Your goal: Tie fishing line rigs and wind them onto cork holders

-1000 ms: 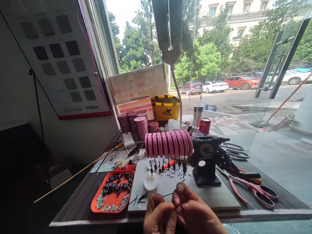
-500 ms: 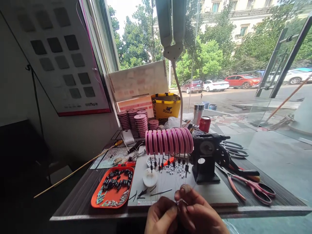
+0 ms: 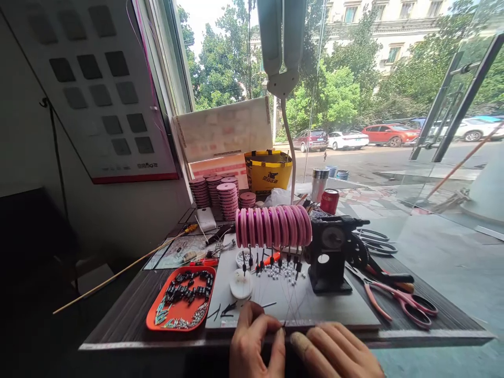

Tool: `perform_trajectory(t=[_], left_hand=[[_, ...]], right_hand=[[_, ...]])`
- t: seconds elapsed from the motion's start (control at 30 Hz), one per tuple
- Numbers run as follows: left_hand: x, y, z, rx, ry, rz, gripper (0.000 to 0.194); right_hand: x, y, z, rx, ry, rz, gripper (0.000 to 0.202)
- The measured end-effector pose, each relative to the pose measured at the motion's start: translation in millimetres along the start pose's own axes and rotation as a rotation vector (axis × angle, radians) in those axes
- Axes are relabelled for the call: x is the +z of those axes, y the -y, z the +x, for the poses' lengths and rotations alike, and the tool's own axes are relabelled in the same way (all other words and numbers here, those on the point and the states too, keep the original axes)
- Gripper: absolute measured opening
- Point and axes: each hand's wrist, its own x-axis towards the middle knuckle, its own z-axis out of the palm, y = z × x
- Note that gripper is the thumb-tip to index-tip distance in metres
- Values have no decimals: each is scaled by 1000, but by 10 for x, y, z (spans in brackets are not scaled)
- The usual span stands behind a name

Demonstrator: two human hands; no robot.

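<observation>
Beside a street-facing window, both hands (image 3: pixel 258 346) (image 3: pixel 336 352) rest at the grey work board's (image 3: pixel 334 310) near edge, fingers loosely curled; any grasp cannot be told.

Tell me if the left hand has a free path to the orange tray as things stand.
Probably yes: the left hand rests at the table's near edge, and the orange tray lies just to its left with nothing standing between them.

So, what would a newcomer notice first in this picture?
The row of pink plastic line spools stands at the table's middle, mounted beside a black winding machine. An orange tray of small black and silver parts lies to the left. At the near edge, the left hand and right hand rest close together.
</observation>
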Motion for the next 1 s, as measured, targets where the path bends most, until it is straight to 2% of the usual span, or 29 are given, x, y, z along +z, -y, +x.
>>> perform_trajectory(t=[0.1,0.17,0.23,0.33,0.4,0.6,0.67,0.73,0.87,0.9,0.93,0.97,1.0], left_hand=[[-15,43,33,-174,154,-210,24],[-27,100,69,-294,213,-378,30],[-41,154,106,-393,234,-496,32],[-57,183,140,-458,255,-532,30],[-50,150,136,-378,204,-431,28],[53,-46,57,195,-181,31,16],[70,-73,57,280,-252,81,18],[62,-69,87,211,-217,46,14],[20,-20,170,-194,23,-295,19],[16,-13,179,-256,59,-351,20],[16,-11,181,-264,68,-354,19],[19,-15,177,-207,44,-299,18],[23,-21,169,-90,-13,-199,16]], right_hand=[[-144,-155,490,-205,248,201,21],[-138,-230,717,-211,414,321,17],[-74,-270,809,-182,486,364,17],[39,-276,755,-152,464,372,25],[86,-260,679,-79,429,415,28],[116,-206,638,293,343,512,28],[113,-193,663,363,307,536,27],[111,-187,672,396,267,554,26],[120,-194,634,400,222,564,23],[124,-197,626,404,225,566,23],[127,-200,623,412,232,571,23],[127,-202,628,423,243,580,24],[124,-202,642,436,256,592,24]])
